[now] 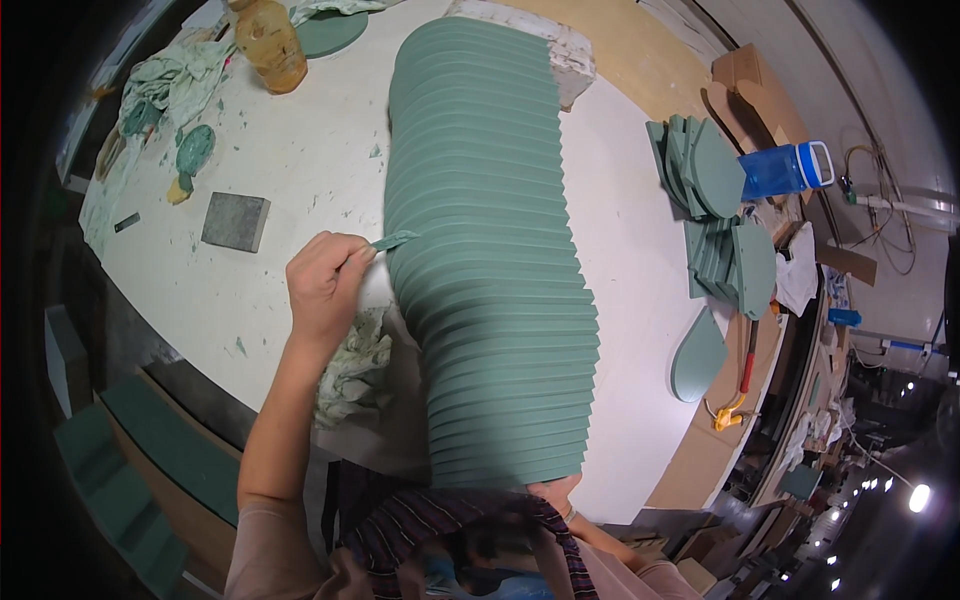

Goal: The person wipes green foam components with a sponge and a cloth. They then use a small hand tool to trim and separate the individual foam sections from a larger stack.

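Observation:
A long row of overlapping green rounded panels (480,210) runs across the white table towards me. My left hand (328,275) is closed on a thin, green-smeared flat tool (396,240), whose tip touches or hovers just over the row's left edge. I cannot make out its exact kind. At the near end of the row, my right hand (556,489) lies against the last panels. Its fingers are mostly hidden there. A crumpled, stained cloth (355,368) sits beside my left forearm.
A grey block (235,222), a green-smeared lump (195,150) and a stained bottle (270,45) are on the left. A white block (570,60) stands at the row's far end. Right: stacked green pieces (715,170), a loose teardrop piece (698,355), a blue bottle (780,170).

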`<move>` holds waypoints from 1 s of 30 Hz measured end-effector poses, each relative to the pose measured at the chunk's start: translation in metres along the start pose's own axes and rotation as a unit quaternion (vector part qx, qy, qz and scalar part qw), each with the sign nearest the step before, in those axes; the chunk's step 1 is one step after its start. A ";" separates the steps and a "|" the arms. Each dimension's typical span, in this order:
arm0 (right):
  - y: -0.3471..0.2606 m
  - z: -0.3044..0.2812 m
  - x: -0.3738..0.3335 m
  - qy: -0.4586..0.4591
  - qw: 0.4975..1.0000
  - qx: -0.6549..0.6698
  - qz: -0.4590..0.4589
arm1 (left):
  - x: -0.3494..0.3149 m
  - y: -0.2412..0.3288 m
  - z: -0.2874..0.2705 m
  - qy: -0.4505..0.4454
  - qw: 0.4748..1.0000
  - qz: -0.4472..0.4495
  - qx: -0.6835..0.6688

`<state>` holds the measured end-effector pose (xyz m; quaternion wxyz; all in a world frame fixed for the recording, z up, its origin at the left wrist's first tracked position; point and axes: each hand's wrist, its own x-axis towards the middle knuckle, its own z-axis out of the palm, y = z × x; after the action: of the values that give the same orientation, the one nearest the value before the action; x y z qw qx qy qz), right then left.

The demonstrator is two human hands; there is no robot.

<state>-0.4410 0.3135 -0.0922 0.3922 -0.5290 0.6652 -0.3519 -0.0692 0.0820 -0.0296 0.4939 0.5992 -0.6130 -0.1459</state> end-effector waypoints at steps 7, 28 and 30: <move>-0.011 0.001 0.011 0.007 1.000 0.023 0.008 | 0.008 0.013 0.001 -0.008 1.000 -0.015 -0.018; -0.008 0.003 0.017 -0.036 0.999 0.030 -0.005 | 0.078 0.046 0.025 -0.094 0.991 0.090 -0.010; -0.008 0.004 0.019 -0.040 0.998 0.043 0.005 | 0.093 0.047 0.032 -0.149 0.980 0.128 0.040</move>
<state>-0.4359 0.2935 -0.0895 0.4427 -0.5222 0.6358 -0.3563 -0.1031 -0.0018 0.0319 0.3875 0.5067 -0.7564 -0.1445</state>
